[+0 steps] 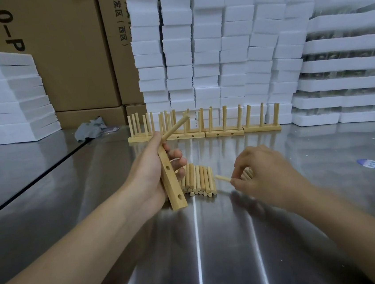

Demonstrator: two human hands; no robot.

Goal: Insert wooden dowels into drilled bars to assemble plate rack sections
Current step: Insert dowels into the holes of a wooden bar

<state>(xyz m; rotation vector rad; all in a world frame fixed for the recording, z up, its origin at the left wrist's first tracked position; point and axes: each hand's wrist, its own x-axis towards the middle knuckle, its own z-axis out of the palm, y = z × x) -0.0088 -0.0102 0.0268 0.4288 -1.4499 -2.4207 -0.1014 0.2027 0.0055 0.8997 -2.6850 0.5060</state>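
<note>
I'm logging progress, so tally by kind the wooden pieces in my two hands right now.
Drilled bar, in left hand: 1
Fitted dowel, in that bar: 1
Loose dowel, pinched by right hand: 1
Total: 3

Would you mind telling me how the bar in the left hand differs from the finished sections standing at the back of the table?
The bar carries one dowel and shows two empty holes; the finished sections hold rows of dowels. The left hand grips the bar tilted above the table; the finished sections stand on it, dowels upright. Both are pale wood.
</note>
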